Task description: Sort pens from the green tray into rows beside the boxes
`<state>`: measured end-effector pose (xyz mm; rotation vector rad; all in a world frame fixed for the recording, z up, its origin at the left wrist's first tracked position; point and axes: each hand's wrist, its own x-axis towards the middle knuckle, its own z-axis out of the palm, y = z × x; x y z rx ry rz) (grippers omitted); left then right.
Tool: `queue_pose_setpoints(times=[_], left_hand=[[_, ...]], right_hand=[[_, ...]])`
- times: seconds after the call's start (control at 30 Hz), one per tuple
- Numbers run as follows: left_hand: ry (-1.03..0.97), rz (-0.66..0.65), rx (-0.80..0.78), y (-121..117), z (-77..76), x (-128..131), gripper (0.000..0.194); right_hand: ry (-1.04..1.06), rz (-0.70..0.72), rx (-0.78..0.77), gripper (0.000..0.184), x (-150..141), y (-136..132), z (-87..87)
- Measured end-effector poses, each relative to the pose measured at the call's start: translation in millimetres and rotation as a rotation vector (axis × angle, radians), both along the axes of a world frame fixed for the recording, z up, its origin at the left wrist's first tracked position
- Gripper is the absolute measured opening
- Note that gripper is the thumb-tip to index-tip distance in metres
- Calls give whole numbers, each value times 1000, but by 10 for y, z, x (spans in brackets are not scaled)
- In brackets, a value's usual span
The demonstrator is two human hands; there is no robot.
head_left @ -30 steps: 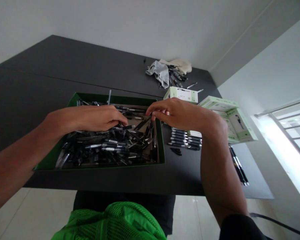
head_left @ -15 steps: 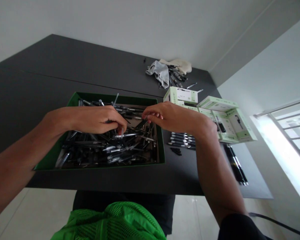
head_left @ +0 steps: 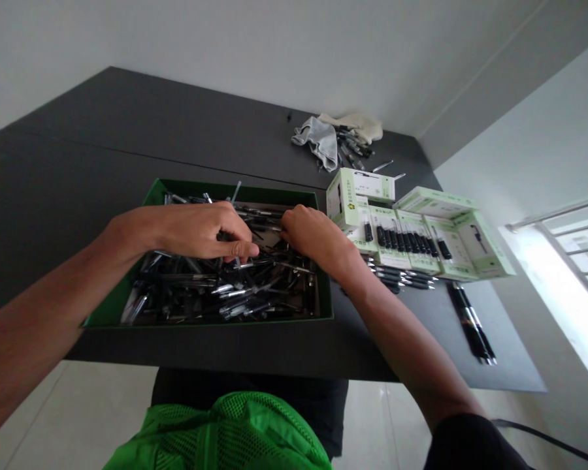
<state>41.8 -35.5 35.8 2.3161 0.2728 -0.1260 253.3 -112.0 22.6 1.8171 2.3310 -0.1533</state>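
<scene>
The left hand (head_left: 203, 230) is half closed among the pens (head_left: 230, 290) in the green box (head_left: 225, 321), and the right hand (head_left: 310, 236) also curls there; I cannot tell if either holds a pen.

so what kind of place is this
Probably a small indoor packing or sorting spot. A green box full of loose pens sits on a dark table, beside white and green boxes with pens showing through their windows.
</scene>
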Motion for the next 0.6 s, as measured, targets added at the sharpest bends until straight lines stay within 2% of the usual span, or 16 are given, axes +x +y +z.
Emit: queue_pose_setpoints(times=[0.13,0.27,0.47,0.6], left_hand=[[10,-40,123,4,-24,2,41],[79,-11,195,-12,12,-18,40],[120,57,243,-26,10,-19,8],[175,67,266,-25,-32,-4,22]], right_hand=[[0,-36,50,28,-14,59,-66],[-13,-22,62,26,-71,108,-113],[-28,42,69,35,-111,183,-139],[-21,24,34,37,-84,207,-153]])
